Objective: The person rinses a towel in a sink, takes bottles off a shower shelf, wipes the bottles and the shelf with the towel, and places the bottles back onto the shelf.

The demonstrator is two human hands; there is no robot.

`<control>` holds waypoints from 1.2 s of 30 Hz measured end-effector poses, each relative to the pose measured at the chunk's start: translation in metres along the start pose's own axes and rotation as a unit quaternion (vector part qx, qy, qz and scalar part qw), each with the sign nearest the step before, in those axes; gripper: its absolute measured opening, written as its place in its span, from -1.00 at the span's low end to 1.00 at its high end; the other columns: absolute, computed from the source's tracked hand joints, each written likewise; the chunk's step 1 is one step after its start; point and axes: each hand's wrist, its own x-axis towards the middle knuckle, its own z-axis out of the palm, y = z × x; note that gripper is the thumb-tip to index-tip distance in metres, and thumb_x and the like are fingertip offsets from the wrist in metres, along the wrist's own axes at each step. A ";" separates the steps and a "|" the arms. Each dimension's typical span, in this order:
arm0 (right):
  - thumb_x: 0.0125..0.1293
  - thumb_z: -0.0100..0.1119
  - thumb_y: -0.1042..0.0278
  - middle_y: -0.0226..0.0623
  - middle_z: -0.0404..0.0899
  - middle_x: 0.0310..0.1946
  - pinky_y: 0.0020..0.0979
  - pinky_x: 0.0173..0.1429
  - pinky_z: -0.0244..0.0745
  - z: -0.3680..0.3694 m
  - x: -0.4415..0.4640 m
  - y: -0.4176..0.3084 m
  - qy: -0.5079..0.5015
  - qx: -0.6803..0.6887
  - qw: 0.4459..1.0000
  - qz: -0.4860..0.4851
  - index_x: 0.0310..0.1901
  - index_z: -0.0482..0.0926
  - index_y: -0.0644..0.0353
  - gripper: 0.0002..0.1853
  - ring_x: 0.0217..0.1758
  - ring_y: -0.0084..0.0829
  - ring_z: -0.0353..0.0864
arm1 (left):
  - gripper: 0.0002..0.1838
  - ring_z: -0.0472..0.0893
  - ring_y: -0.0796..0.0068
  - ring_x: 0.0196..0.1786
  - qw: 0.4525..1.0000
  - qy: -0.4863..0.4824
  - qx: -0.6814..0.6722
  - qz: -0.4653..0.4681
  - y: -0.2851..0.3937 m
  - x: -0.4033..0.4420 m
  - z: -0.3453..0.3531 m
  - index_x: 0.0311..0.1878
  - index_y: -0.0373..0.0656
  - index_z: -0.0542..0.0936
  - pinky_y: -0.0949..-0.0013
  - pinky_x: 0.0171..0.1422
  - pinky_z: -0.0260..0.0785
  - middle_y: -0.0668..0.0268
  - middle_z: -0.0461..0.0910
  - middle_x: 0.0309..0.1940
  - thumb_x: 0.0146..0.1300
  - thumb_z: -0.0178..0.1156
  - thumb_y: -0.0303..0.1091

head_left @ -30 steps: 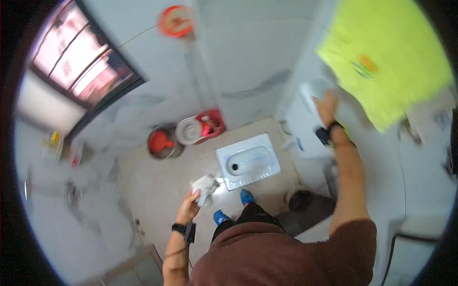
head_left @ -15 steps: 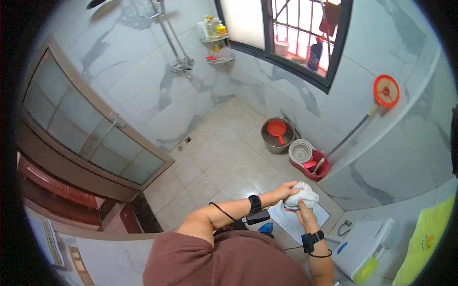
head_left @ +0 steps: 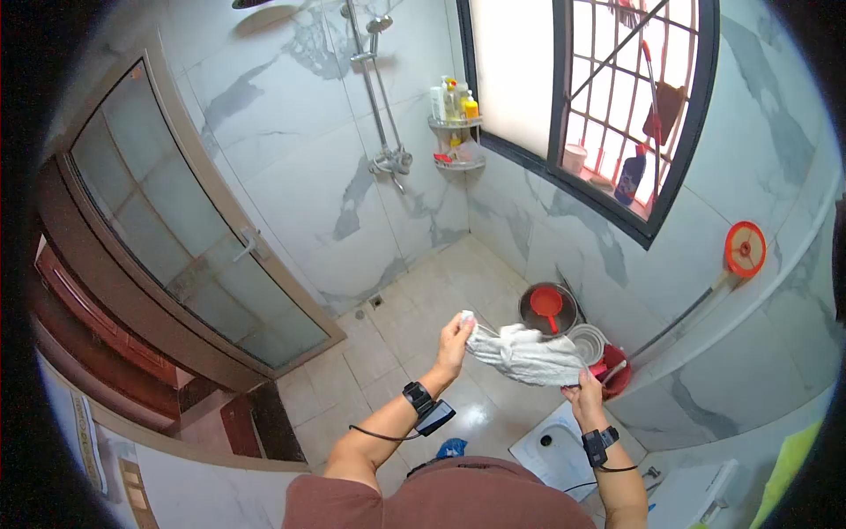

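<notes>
1 cloth (head_left: 529, 357) is hanging mid-air; left hand (head_left: 454, 341) is clamping 1 end, right hand (head_left: 585, 399) is clamping the other. Beyond, 1 bucket (head_left: 528, 316) is holding 1 dipper (head_left: 545, 301); 1 toilet (head_left: 559, 454) is sitting in the floor (head_left: 449, 273).

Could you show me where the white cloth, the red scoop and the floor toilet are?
White cloth (head_left: 527, 357): head view, middle of its folds.
Red scoop (head_left: 545, 301): head view, on its round bowl.
Floor toilet (head_left: 560, 451): head view, inside its basin.
</notes>
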 end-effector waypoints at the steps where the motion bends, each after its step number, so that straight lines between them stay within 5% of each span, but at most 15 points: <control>1: 0.46 -0.20 0.11 -0.33 0.55 -0.03 -0.16 0.02 0.46 0.013 0.010 0.001 -0.022 -0.018 1.000 -0.003 0.13 0.42 0.14 -0.62 -0.07 -0.38 0.57 | -0.78 0.39 0.76 -0.49 1.000 0.004 -0.018 -0.010 0.022 0.006 -0.010 -0.29 -0.10 0.49 0.59 -0.45 0.24 0.52 0.45 -0.48 0.40 0.01 -0.19; 5: 0.32 0.07 0.29 -0.31 0.64 -0.35 -0.30 -0.30 0.57 0.042 0.066 0.036 -0.071 -0.326 0.940 -0.070 -0.13 0.58 0.28 -0.76 -0.39 -0.38 0.67 | -0.75 0.38 0.74 -0.59 0.998 -0.007 -0.062 -0.010 0.066 0.038 -0.039 -0.31 -0.10 0.47 0.63 -0.58 0.19 0.46 0.47 -0.52 0.42 -0.03 -0.17; 6: 0.21 0.18 0.35 -0.29 0.65 -0.49 -0.34 -0.35 0.57 0.065 0.063 0.027 -0.088 -0.436 0.890 -0.095 -0.25 0.62 0.31 -0.81 -0.50 -0.42 0.67 | -0.75 0.42 0.71 -0.56 0.998 -0.025 -0.061 -0.009 0.070 0.046 -0.043 -0.30 -0.11 0.47 0.61 -0.56 0.25 0.43 0.50 -0.49 0.42 -0.02 -0.16; 7: 0.16 0.20 0.28 -0.06 0.65 -0.46 -0.38 -0.28 0.54 0.100 0.046 0.008 -0.092 -0.526 0.840 -0.097 -0.27 0.64 0.28 -0.76 -0.43 -0.39 0.67 | -0.74 0.46 0.68 -0.53 0.997 -0.041 -0.061 -0.010 0.072 0.052 -0.049 -0.28 -0.13 0.48 0.59 -0.53 0.30 0.40 0.52 -0.47 0.41 -0.01 -0.15; 9: 0.13 0.22 0.28 -0.04 0.65 -0.37 -0.28 -0.21 0.54 0.135 0.058 0.021 -0.147 -0.656 0.711 -0.208 -0.22 0.63 0.27 -0.74 -0.30 -0.27 0.69 | -0.77 0.50 0.63 -0.37 0.989 -0.106 -0.098 -0.029 0.069 0.058 -0.043 -0.20 -0.18 0.51 0.52 -0.29 0.38 0.39 0.55 -0.38 0.39 0.03 -0.21; 13: 0.11 0.22 0.14 -0.05 0.64 -0.29 -0.22 -0.10 0.49 0.211 0.082 0.047 -0.231 -0.551 0.776 -0.203 -0.24 0.59 0.26 -0.67 -0.19 -0.21 0.65 | -0.79 0.46 0.65 -0.27 0.933 -0.339 -0.024 -0.120 0.073 0.055 -0.036 -0.17 -0.20 0.51 0.50 -0.16 0.34 0.44 0.52 -0.33 0.38 0.06 -0.25; 15: 0.16 0.18 0.14 -0.10 0.61 -0.19 -0.26 0.02 0.47 0.215 0.128 0.098 -0.322 -0.357 0.831 -0.279 -0.11 0.57 0.17 -0.66 -0.08 -0.21 0.59 | -0.76 0.45 0.56 -0.17 0.898 -0.427 0.105 -0.030 0.066 0.059 -0.038 -0.16 -0.22 0.51 0.45 -0.04 0.30 0.41 0.49 -0.26 0.36 0.07 -0.21; 17: 0.19 0.14 0.15 -0.14 0.57 -0.11 -0.29 0.10 0.43 0.223 0.129 0.094 -0.360 -0.329 0.785 -0.382 -0.02 0.53 0.12 -0.64 0.01 -0.20 0.53 | -0.72 0.46 0.43 -0.04 0.861 -0.470 0.183 0.067 0.084 0.069 -0.040 -0.10 -0.23 0.53 0.37 0.08 0.28 0.31 0.50 -0.17 0.35 0.06 -0.19; 19: 0.21 0.09 0.17 -0.17 0.54 -0.05 -0.29 0.16 0.38 0.256 0.084 -0.001 -0.346 -0.470 0.638 -0.501 0.03 0.50 0.10 -0.63 0.08 -0.20 0.48 | -0.68 0.46 0.32 0.06 0.889 -0.396 0.140 0.180 0.082 0.091 -0.054 -0.02 -0.21 0.54 0.30 0.18 0.27 0.21 0.50 -0.06 0.34 0.05 -0.17; 22: 0.14 0.14 0.18 -0.17 0.53 -0.14 -0.24 0.01 0.43 0.288 0.107 -0.033 -0.363 -0.456 0.697 -0.419 -0.09 0.52 0.16 -0.66 -0.01 -0.22 0.50 | -0.54 0.38 0.30 0.18 0.904 -0.164 0.319 0.231 0.089 0.123 -0.085 0.21 -0.15 0.42 0.24 0.25 0.25 0.15 0.35 0.17 0.35 0.04 -0.09; 26: 0.17 0.08 0.19 -0.08 0.54 -0.03 -0.26 0.18 0.37 0.310 0.144 -0.056 -0.300 -0.585 0.615 -0.436 0.01 0.51 0.23 -0.59 0.08 -0.16 0.49 | -0.28 0.45 0.28 0.12 0.956 -0.149 0.249 -0.053 -0.005 0.137 -0.122 0.39 -0.22 0.12 0.28 0.18 0.33 0.07 0.25 0.27 0.31 0.13 -0.06; 28: 0.18 0.06 0.24 0.01 0.50 0.02 -0.29 0.20 0.38 0.304 0.166 -0.061 -0.311 -0.584 0.579 -0.476 0.08 0.47 0.29 -0.55 0.11 -0.15 0.49 | -0.30 0.51 0.34 0.03 0.951 -0.183 0.186 -0.167 0.015 0.126 -0.094 0.37 -0.24 0.17 0.32 0.10 0.38 0.09 0.35 0.20 0.28 0.17 -0.10; 29: 0.20 0.05 0.24 -0.01 0.50 0.03 -0.30 0.21 0.37 0.302 0.176 -0.064 -0.322 -0.563 0.598 -0.471 0.09 0.46 0.28 -0.56 0.12 -0.17 0.48 | -0.30 0.53 0.37 -0.01 0.942 -0.197 0.155 -0.222 0.024 0.125 -0.084 0.36 -0.25 0.20 0.34 0.06 0.40 0.10 0.39 0.16 0.27 0.19 -0.12; 32: 0.25 0.02 0.27 -0.08 0.49 0.07 -0.32 0.24 0.35 0.289 0.218 -0.069 -0.415 -0.435 0.703 -0.381 0.12 0.44 0.27 -0.57 0.13 -0.24 0.47 | -0.48 0.55 0.51 -0.15 0.934 -0.220 0.247 -0.136 -0.013 0.157 -0.089 0.16 -0.28 0.44 0.41 -0.09 0.42 0.25 0.57 -0.10 0.23 0.24 -0.17; 36: 0.32 -0.02 0.30 -0.17 0.47 0.11 -0.35 0.28 0.31 0.252 0.294 -0.054 -0.507 -0.060 0.859 0.036 0.16 0.41 0.24 -0.60 0.15 -0.34 0.46 | -0.73 0.46 0.66 -0.24 0.928 -0.188 0.266 -0.180 0.016 0.198 -0.081 -0.16 -0.23 0.60 0.49 -0.17 0.35 0.46 0.53 -0.38 0.25 0.22 -0.20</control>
